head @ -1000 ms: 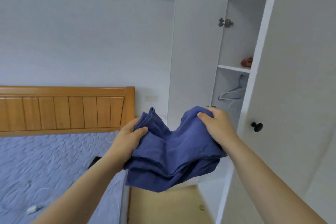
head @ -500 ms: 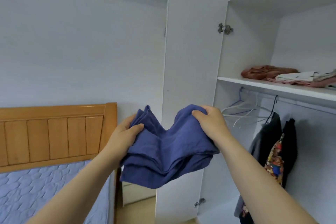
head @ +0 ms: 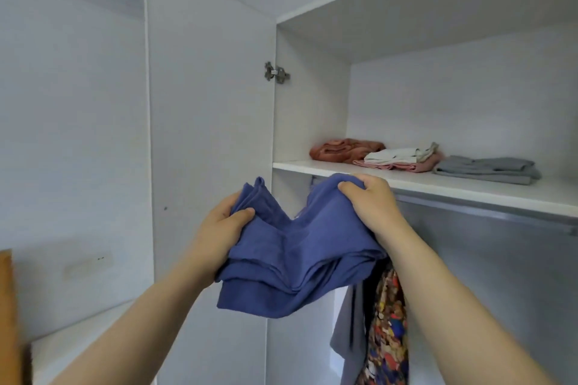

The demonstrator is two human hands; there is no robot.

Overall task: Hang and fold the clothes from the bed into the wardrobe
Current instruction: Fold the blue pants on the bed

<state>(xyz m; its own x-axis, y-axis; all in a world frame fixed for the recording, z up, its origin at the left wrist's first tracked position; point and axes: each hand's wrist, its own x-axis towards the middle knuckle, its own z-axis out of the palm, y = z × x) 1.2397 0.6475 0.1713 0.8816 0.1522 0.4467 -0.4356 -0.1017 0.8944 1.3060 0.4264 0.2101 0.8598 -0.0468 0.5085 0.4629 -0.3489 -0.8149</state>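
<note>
Closest to me, both hands hold a folded blue garment (head: 297, 253) just in front of the shelf (head: 416, 182) and a little below its front edge. My left hand (head: 223, 228) grips the garment's left end, thumb on top and fingers curled underneath. It sits lower than the shelf and off its left end. My right hand (head: 372, 200) grips the right end with the fingers curled over the top of the fabric, knuckles level with the shelf's front edge and overlapping it from where I look. Whether that hand touches the shelf I cannot tell. The blue garment sags in the middle between the two grips, its layered edges hanging well below the shelf.

Under the shelf, a grey shirt (head: 348, 337) and a bright patterned shirt (head: 387, 331) hang side by side, partly hidden behind the blue garment and my right forearm. A metal rail (head: 484, 212) runs just beneath the shelf.

On the shelf lie three folded piles: a rust-coloured pile (head: 344, 149) nearest its left end, a pink-and-white stack (head: 397, 159) in the middle, and a grey pile (head: 488, 169) farthest right. Left of the shelf stands the open wardrobe door (head: 209, 134), with a hinge (head: 276, 72) above shelf height.
</note>
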